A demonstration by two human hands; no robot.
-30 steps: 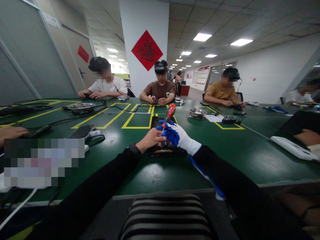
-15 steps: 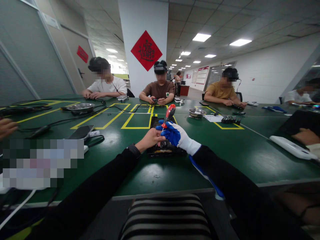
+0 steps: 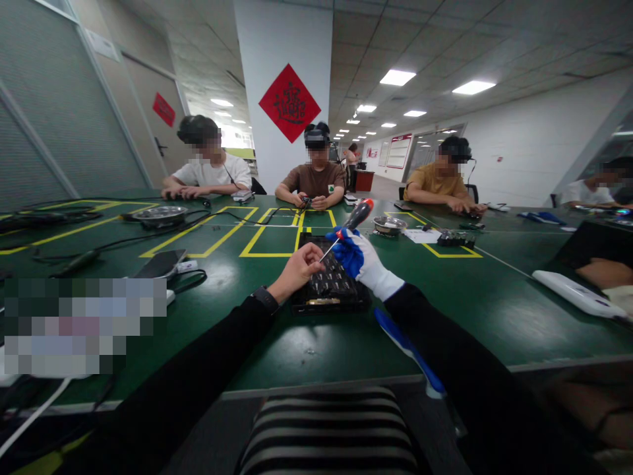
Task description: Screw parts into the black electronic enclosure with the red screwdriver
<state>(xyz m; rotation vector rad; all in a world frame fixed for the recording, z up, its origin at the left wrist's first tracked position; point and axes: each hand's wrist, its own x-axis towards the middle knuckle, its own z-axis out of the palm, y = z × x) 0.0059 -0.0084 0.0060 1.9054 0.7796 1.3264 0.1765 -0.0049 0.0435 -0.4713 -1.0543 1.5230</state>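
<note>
My right hand (image 3: 360,260), in a blue and white glove, is closed round a screwdriver (image 3: 359,214) with a red and dark grey handle. The handle tilts up to the right and the thin metal shaft slants down to the left. Bare and closed in a pinch, my left hand (image 3: 301,269) meets the shaft's tip at its fingertips; whether a small part is between them is hidden. Beneath both hands lies a black open case (image 3: 330,307) with several small metallic bits inside and a gold-coloured strip along its near side.
A blue and white glove (image 3: 408,346) lies by my right forearm at the table's edge. Beyond stand metal bowls (image 3: 390,225) and black parts (image 3: 455,239). Left are a phone (image 3: 161,262) and cables. Co-workers sit opposite and at the sides of the green table (image 3: 237,349).
My right hand has moved slightly right and turned, so the screwdriver leans over to the right. My left hand has slid off the shaft to its tip, uncovering more of the case.
</note>
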